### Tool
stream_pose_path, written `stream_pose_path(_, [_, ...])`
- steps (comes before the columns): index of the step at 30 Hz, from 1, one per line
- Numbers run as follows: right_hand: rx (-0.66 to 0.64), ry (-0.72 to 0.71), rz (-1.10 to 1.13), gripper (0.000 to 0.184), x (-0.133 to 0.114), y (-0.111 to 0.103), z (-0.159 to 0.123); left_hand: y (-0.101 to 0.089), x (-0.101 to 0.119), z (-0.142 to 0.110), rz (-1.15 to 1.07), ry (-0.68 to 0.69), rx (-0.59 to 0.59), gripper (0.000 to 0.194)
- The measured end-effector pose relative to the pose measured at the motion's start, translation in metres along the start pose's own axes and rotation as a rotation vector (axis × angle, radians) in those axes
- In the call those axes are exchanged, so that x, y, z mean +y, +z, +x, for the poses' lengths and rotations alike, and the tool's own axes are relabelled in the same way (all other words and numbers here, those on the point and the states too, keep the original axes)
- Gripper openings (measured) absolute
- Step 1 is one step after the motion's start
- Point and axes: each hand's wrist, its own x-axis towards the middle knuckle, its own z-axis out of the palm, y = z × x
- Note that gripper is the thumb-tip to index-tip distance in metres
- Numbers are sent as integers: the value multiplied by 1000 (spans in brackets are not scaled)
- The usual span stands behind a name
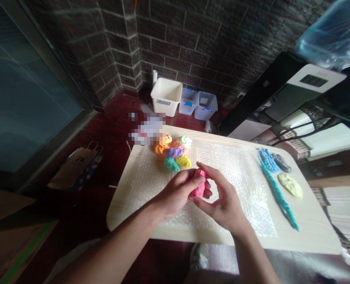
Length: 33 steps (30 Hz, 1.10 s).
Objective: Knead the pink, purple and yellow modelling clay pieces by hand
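Observation:
A pink lump of modelling clay (199,184) is held over the middle of the table. My left hand (181,188) wraps round it, thumb pressed on its near face. Curved about the same lump, my right hand (222,193) has its index finger at the upper end and its thumb at the lower end. Just beyond my hands lies a cluster of clay pieces: purple (175,152), green (171,164), yellow (183,160) and orange (160,148), with pale ones behind.
Bubble wrap (222,157) covers much of the wooden table (313,228). To the right lie a long teal clay roll (278,193), a blue piece (268,161), a grey piece (281,163) and a pale yellow disc (290,185). Beyond the table stand a cream bin (165,94) and two clear bins.

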Motion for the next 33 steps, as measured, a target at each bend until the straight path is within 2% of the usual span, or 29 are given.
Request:
stream_pose_path(6, [21,18,135,79,1,3,-3,-1,4,0,-138,-27,-16,30])
stream_pose_path(11, [77,137,391,59,6,2,-4,0,6,0,-122,3,19,23])
stream_pose_path(14, [175,162,484,52,13,3,-3,-1,4,-1,-7,1,48,17])
stream_pose_path(18, [260,185,599,43,20,7,-1,-4,-2,0,299,40,120,19])
stream_pose_path(21, [277,228,661,41,20,9,-1,-5,-5,0,580,170,253,41])
stream_pose_path(24, [275,257,720,40,18,10,-1,-3,-5,-2,783,268,304,46])
stream_pose_path(28, [259,267,764,38,17,11,-2,1,-4,-4,879,304,292,47])
stream_pose_path(33, [247,263,775,36,17,11,-1,4,-3,-5,895,330,257,47])
